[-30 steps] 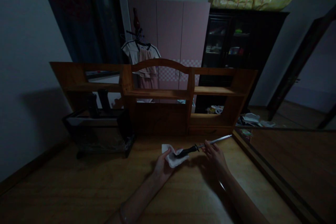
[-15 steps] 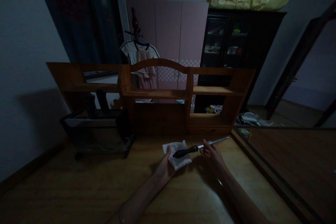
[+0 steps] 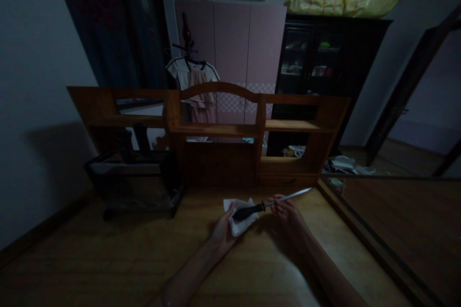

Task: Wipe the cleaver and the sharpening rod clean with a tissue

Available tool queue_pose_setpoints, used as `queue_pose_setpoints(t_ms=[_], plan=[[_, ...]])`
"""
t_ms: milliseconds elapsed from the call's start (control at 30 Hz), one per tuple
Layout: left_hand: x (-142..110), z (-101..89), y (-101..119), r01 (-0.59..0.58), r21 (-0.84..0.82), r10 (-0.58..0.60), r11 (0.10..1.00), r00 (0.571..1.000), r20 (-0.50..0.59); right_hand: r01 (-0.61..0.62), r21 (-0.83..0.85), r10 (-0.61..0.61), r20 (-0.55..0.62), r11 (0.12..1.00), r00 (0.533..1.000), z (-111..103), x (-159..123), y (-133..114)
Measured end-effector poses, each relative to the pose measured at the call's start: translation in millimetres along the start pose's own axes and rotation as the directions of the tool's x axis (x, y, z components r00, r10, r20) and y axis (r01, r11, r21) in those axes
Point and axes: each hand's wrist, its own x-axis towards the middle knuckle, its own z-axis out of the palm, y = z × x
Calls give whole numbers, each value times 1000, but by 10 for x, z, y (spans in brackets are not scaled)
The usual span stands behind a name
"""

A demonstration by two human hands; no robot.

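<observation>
A sharpening steel (image 3: 297, 194) with a dark, bulbous handle and a long thin metal rod is held over the wooden tabletop, its rod pointing right and slightly up. My left hand (image 3: 222, 231) is closed on a white tissue (image 3: 238, 228) with the steel's handle lying in it, thumb on top. On the rod, just beyond the handle's collar, the fingers of my right hand (image 3: 287, 215) pinch the metal. To the left stands a dark knife block (image 3: 131, 180) with two black handles rising from its top.
A wooden shelf unit (image 3: 216, 128) stands along the far side of the table (image 3: 118, 259). At the right, a raised wooden edge (image 3: 363, 230) borders the tabletop. Pink wardrobe doors (image 3: 230, 43) and a dark glass cabinet (image 3: 334, 72) are behind.
The handle has shifted a little left and down with the tissue. My right hand's fingers have moved left along the rod, nearer the handle, and more of the rod's far end shows.
</observation>
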Motion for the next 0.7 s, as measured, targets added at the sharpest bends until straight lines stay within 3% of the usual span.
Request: queue_pose_setpoints(t_ms=[400,700], plan=[[19,-26,-8,0,-4,0,1000,1000,-7,12,-20,-12,2,1000,1000,20,-10,14],[29,-24,-15,-18,27,20,999,997,-79,2,-6,-2,29,1000,1000,-82,71,93]])
